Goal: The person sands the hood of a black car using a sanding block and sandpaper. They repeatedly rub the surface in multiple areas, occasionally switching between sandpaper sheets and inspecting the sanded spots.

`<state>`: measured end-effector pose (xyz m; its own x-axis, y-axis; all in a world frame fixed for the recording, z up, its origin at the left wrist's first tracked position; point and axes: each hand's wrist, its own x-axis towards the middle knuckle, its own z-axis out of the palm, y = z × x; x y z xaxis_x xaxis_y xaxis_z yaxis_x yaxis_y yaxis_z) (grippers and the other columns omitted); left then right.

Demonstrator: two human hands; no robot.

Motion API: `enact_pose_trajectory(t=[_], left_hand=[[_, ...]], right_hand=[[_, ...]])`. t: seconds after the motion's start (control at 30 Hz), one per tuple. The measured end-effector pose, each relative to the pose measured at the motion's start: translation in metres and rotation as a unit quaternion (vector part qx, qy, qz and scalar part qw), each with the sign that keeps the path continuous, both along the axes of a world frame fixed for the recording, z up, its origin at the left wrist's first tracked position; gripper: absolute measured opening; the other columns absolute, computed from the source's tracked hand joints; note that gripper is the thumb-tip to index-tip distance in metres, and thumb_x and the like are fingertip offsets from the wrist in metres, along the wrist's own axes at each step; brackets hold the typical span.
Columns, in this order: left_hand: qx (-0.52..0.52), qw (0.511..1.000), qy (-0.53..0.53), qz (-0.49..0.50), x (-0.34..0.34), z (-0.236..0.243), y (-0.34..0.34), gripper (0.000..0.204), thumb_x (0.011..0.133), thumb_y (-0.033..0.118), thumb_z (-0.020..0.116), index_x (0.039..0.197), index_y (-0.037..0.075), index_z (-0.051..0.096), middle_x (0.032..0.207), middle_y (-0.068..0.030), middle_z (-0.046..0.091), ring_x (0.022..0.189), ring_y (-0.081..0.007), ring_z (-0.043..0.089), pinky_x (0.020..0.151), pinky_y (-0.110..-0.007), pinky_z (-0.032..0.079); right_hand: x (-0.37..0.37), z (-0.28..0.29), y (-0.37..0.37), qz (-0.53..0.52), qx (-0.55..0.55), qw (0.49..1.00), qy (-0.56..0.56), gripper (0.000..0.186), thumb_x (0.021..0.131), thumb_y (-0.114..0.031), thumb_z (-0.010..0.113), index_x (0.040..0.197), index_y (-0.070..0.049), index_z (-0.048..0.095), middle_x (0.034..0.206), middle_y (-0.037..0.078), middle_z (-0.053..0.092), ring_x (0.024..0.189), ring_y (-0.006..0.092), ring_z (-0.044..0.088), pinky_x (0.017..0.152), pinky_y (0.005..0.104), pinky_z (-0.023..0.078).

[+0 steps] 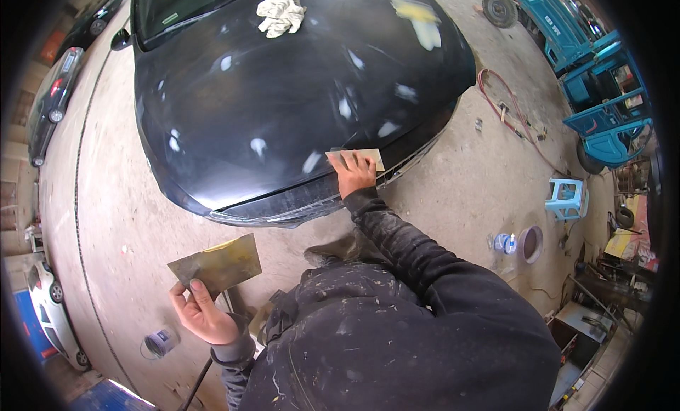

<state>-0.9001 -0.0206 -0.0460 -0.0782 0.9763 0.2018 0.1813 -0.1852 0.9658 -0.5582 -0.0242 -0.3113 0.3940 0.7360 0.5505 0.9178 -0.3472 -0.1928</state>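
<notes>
My left hand [204,315] grips a flat metal putty plate [225,261] by its near edge, the thumb on top. Yellow putty is smeared along the plate's far side. Out in front, my right hand [354,172] presses a pale putty spreader [371,156] against the front edge of a black car hood [234,113]. Its fingers lie over the spreader and hide part of it. Whitish patches dot the hood, and a larger yellow and white patch [419,21] shows at its far right. A crumpled white cloth [281,15] rests near the windshield.
A red hose [520,121] lies on the concrete floor to the right, near a blue plastic stool [567,198], a small tub [505,243] and a round bucket [530,244]. A blue cargo vehicle [559,29] stands beyond. Another bucket [161,341] is at lower left. Parked cars line the left.
</notes>
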Motion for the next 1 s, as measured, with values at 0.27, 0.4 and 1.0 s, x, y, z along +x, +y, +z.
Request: enact_pose_trajectory(t=[0.27, 0.4, 1.0], left_hand=[[-0.02, 1.0, 0.008, 0.011, 0.003, 0.0, -0.01, 0.029, 0.114, 0.02, 0.062, 0.124, -0.006, 0.054, 0.104, -0.015, 0.073, 0.097, -0.0147, 0.065, 0.087, -0.026, 0.051], [-0.014, 1.0, 0.002, 0.014, 0.005, -0.001, -0.011, 0.027, 0.114, 0.019, 0.061, 0.124, -0.006, 0.053, 0.106, -0.0149, 0.074, 0.099, -0.0147, 0.066, 0.089, -0.026, 0.051], [0.001, 1.0, 0.005, 0.004, 0.024, -0.012, -0.02, 0.027, 0.114, 0.019, 0.061, 0.128, -0.003, 0.054, 0.109, -0.0156, 0.075, 0.095, -0.017, 0.072, 0.084, -0.029, 0.06]], right_hand=[[0.002, -0.008, 0.003, 0.007, -0.012, 1.0, 0.01, 0.043, 0.092, -0.011, 0.067, 0.131, -0.027, 0.078, 0.127, 0.0, 0.07, 0.12, 0.0261, 0.062, 0.101, 0.0465, 0.043], [-0.004, -0.02, -0.004, 0.033, 0.007, 0.999, -0.016, 0.045, 0.09, -0.011, 0.067, 0.131, -0.027, 0.078, 0.127, 0.001, 0.071, 0.12, 0.0274, 0.063, 0.099, 0.0477, 0.045], [0.02, 0.006, -0.027, 0.169, -0.013, 0.985, -0.033, 0.045, 0.091, -0.014, 0.065, 0.129, -0.032, 0.078, 0.124, 0.003, 0.071, 0.122, 0.0287, 0.063, 0.11, 0.0529, 0.044]])
